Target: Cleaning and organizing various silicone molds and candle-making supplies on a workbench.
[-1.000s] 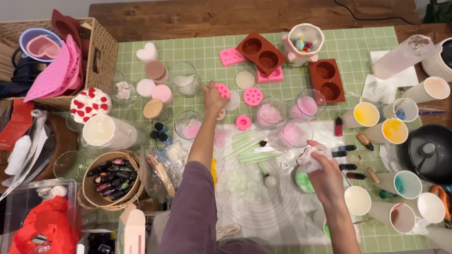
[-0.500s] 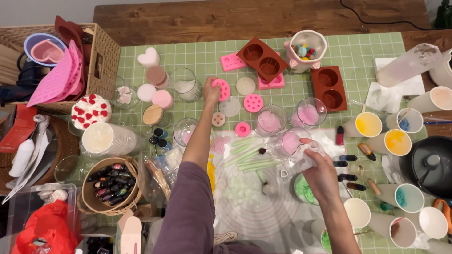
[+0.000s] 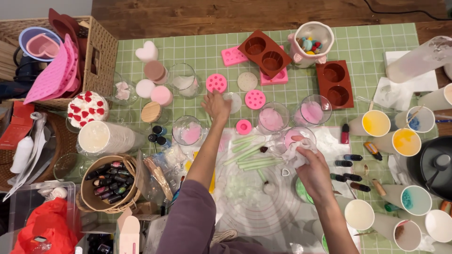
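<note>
My left hand (image 3: pixel 216 104) reaches across the green grid mat (image 3: pixel 376 47), fingers curled over a small round translucent disc (image 3: pixel 234 101), just below a pink round mold (image 3: pixel 216 83). My right hand (image 3: pixel 313 170) grips a crumpled white tissue (image 3: pixel 297 150) pressed against the rim of a glass cup with pink residue (image 3: pixel 297 136). Pale green sticks (image 3: pixel 249 153) lie on the white silicone mat (image 3: pixel 254 207) between my arms.
Brown silicone molds (image 3: pixel 264 52), (image 3: pixel 334 83) and pink molds sit far. Glass cups (image 3: pixel 273 117), (image 3: pixel 187 130), paper cups of coloured liquid (image 3: pixel 375 123), a black pot (image 3: pixel 433 167), small dye bottles (image 3: pixel 343 163), a bottle-filled wicker basket (image 3: pixel 101 188) and a larger basket (image 3: pixel 101 56) crowd the table.
My left hand has drawn back from the pink round mold toward the translucent disc. My right hand moved up with the tissue to the pink-stained glass cup.
</note>
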